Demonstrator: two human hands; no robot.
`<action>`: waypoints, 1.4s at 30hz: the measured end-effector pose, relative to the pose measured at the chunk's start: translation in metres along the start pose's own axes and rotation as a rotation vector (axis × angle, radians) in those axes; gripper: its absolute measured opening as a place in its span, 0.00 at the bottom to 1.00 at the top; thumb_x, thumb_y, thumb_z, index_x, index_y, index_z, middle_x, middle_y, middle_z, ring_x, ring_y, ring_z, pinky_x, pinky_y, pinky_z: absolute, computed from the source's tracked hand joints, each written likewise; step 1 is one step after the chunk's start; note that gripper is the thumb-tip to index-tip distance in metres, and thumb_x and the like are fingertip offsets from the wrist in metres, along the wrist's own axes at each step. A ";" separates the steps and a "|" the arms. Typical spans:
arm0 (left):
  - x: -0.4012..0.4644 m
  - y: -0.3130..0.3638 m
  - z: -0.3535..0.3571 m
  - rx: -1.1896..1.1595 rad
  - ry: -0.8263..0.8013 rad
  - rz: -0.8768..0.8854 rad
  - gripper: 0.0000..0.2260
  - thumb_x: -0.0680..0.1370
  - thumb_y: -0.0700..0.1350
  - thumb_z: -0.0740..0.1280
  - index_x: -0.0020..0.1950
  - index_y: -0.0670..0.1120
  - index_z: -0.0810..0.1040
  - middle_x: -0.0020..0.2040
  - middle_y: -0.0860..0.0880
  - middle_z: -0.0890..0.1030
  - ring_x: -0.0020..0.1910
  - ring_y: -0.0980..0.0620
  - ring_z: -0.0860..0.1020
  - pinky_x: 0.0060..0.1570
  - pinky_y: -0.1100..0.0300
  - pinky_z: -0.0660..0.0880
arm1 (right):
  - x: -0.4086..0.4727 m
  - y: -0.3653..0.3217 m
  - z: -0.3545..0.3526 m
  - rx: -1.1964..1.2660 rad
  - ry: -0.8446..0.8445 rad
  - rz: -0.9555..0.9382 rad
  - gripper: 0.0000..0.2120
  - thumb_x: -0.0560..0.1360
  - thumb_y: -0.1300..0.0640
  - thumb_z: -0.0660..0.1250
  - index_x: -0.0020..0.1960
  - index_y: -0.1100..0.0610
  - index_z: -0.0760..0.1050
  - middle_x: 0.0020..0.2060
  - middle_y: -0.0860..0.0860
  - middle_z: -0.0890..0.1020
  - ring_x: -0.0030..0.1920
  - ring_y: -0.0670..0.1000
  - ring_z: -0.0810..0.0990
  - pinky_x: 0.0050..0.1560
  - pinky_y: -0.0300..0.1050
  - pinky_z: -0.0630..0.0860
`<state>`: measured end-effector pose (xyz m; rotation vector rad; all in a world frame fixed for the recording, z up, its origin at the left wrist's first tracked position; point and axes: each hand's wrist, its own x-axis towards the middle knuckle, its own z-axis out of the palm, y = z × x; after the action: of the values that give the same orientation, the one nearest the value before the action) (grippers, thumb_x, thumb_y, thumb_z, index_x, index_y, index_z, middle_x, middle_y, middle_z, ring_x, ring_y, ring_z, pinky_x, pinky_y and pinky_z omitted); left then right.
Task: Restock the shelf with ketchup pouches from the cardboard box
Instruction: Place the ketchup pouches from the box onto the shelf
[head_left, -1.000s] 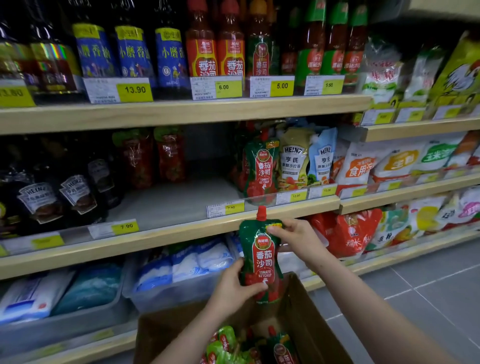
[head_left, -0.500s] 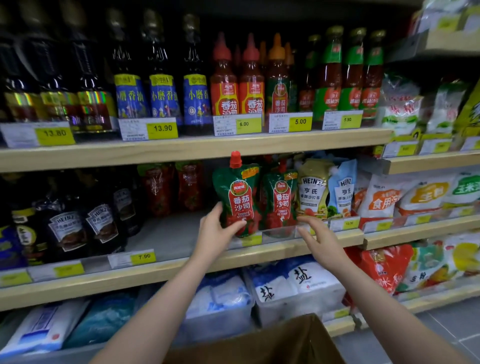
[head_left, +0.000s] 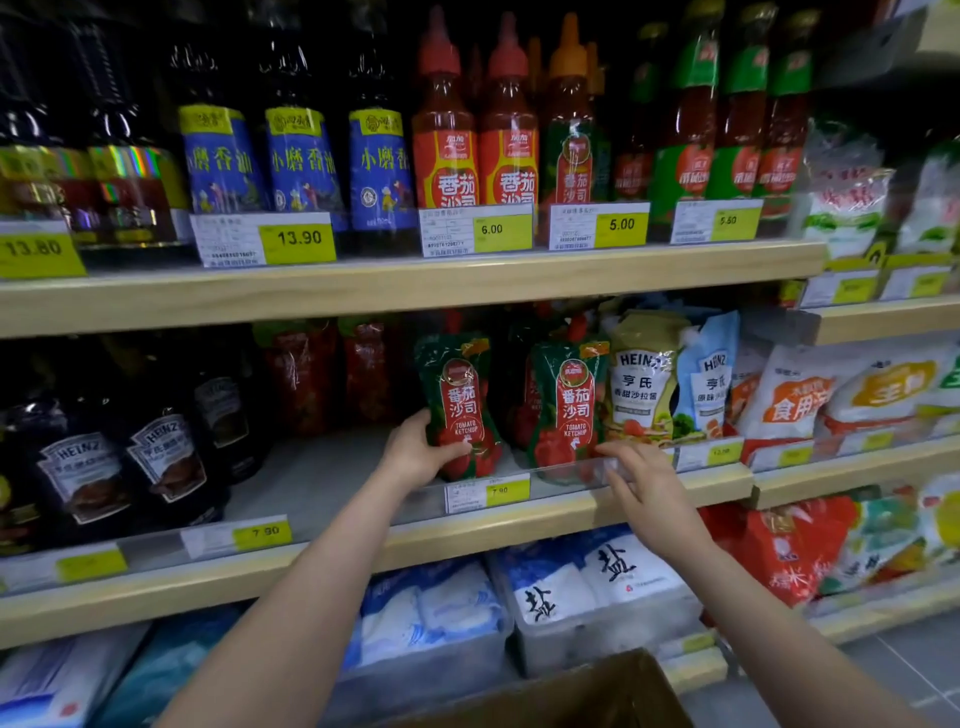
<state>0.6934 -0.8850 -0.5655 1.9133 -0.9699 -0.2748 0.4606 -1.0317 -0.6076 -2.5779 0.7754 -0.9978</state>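
A green and red ketchup pouch (head_left: 460, 400) stands upright on the middle shelf (head_left: 332, 478), behind the clear front rail. My left hand (head_left: 423, 449) grips its lower left side, thumb across the front. A second ketchup pouch (head_left: 569, 405) stands just to its right, with more pouches behind. My right hand (head_left: 641, 480) rests with straight fingers on the clear rail in front of that second pouch, holding nothing. The cardboard box (head_left: 597, 696) shows only its top edge at the bottom of the view.
Dark Heinz bottles (head_left: 156, 462) fill the shelf's left side, with bare shelf between them and the pouches. Heinz salad dressing pouches (head_left: 641, 379) stand to the right. Sauce bottles (head_left: 447, 150) line the upper shelf. Salt bags (head_left: 587, 582) sit in bins below.
My left hand has carried the pouch from above the box up onto the middle shelf and set it upright. My right hand let go of it and moved to the shelf rail.
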 end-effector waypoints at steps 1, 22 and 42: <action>0.001 -0.001 0.001 0.019 -0.010 -0.007 0.25 0.70 0.45 0.74 0.64 0.45 0.71 0.63 0.46 0.77 0.60 0.48 0.75 0.56 0.61 0.69 | -0.001 -0.001 0.002 -0.002 0.014 -0.014 0.12 0.77 0.59 0.61 0.60 0.56 0.74 0.56 0.54 0.76 0.60 0.53 0.70 0.61 0.41 0.62; 0.022 -0.008 0.005 0.086 0.155 -0.084 0.34 0.70 0.50 0.73 0.70 0.43 0.61 0.65 0.42 0.74 0.63 0.42 0.73 0.58 0.51 0.72 | -0.002 -0.001 0.018 -0.096 0.006 0.011 0.16 0.74 0.63 0.60 0.61 0.55 0.72 0.56 0.54 0.71 0.59 0.53 0.69 0.57 0.43 0.67; -0.170 -0.103 0.021 0.847 0.171 0.533 0.23 0.73 0.53 0.57 0.66 0.46 0.68 0.64 0.44 0.75 0.64 0.46 0.68 0.65 0.44 0.61 | -0.074 -0.030 0.020 0.033 -0.260 0.002 0.26 0.76 0.56 0.62 0.72 0.52 0.59 0.73 0.51 0.58 0.72 0.52 0.58 0.68 0.46 0.63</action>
<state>0.6223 -0.7507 -0.6948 2.2382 -1.5813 0.7062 0.4402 -0.9642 -0.6496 -2.6069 0.6852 -0.6494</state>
